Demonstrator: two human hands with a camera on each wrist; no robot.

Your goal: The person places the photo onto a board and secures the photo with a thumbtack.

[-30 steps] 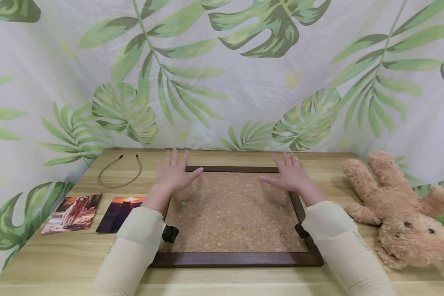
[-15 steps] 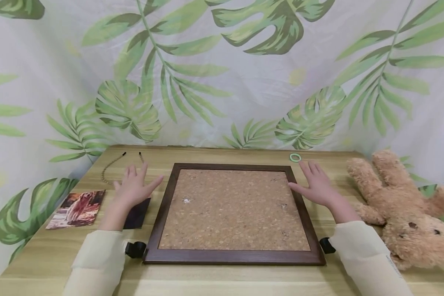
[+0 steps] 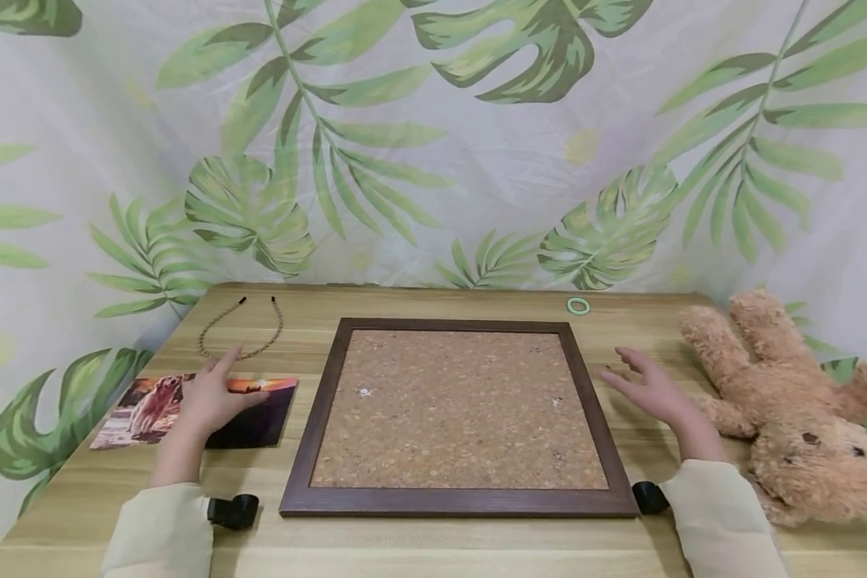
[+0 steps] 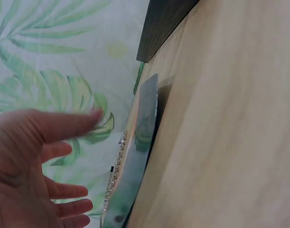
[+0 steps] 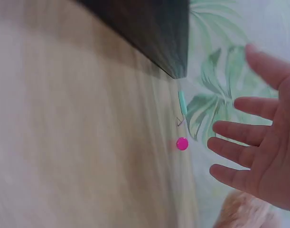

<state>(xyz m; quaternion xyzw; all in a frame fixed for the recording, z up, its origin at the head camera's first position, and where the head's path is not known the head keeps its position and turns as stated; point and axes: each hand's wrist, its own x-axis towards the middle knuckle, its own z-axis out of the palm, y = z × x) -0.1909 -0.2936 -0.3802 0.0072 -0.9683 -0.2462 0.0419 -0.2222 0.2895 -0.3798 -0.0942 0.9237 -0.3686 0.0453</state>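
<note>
My left hand (image 3: 213,397) hovers above two photos, fingers apart and holding nothing. One photo (image 3: 144,413) shows a dog; the other photo (image 3: 267,417) has a dark shape under an orange sky, partly covered by the hand. In the left wrist view a glossy photo (image 4: 140,152) lies past my spread thumb and fingers. My right hand (image 3: 653,391) is in the air right of the corkboard (image 3: 458,409), with nothing in its loosely bent fingers. The board lies flat in a dark brown frame, with a few pale worn spots on its cork.
A braided chain (image 3: 204,329) with black tips lies at the back left. A green ring (image 3: 578,306) sits at the back right. The right wrist view shows a pink round piece (image 5: 182,144) and a tiny triangular wire piece (image 5: 179,121). A teddy bear (image 3: 787,409) lies at the right.
Both hands have moved apart from over the corkboard's far corners and back toward the person, the left to over the photos, the right to beside the frame. The board itself stays put.
</note>
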